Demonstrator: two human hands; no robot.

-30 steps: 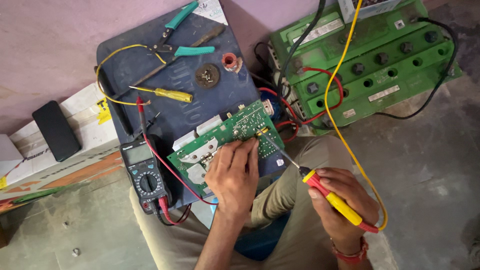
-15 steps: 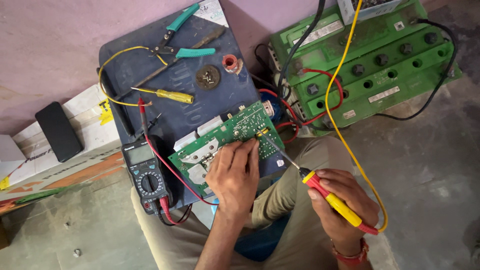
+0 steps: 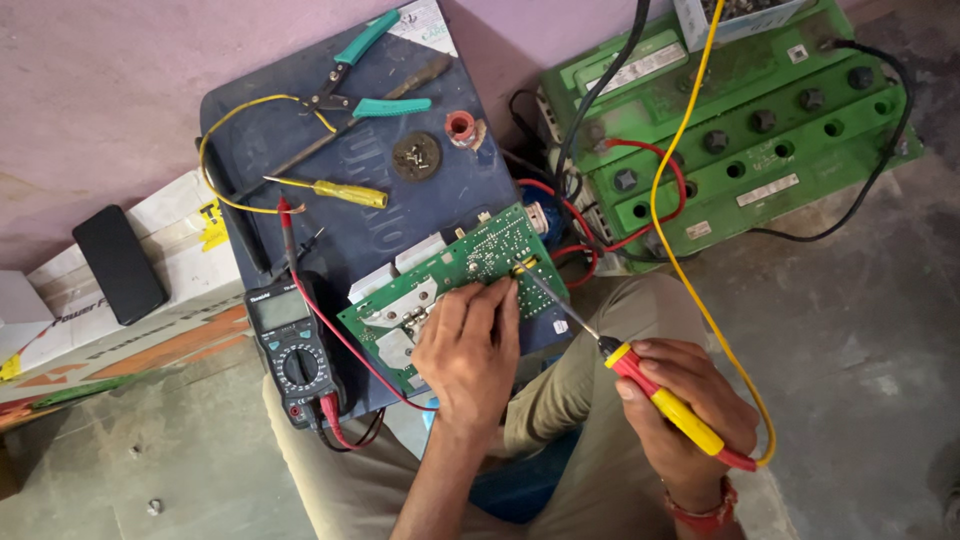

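My left hand (image 3: pixel 468 345) stayed pressed on the green circuit board (image 3: pixel 455 285); my right hand (image 3: pixel 680 405), gripping the soldering iron (image 3: pixel 640 375), had brought its tip onto the board at frame centre.

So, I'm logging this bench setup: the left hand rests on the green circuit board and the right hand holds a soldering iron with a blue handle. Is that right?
Not quite: the head view shows the soldering iron has a red and yellow handle, not blue. The rest holds: the left hand rests on the green circuit board and the right hand holds the iron.

multimeter (image 3: pixel 292 350) | teal pliers (image 3: pixel 365 75) | yellow screwdriver (image 3: pixel 335 191) | black phone (image 3: pixel 119 264) | green battery (image 3: pixel 740 130)
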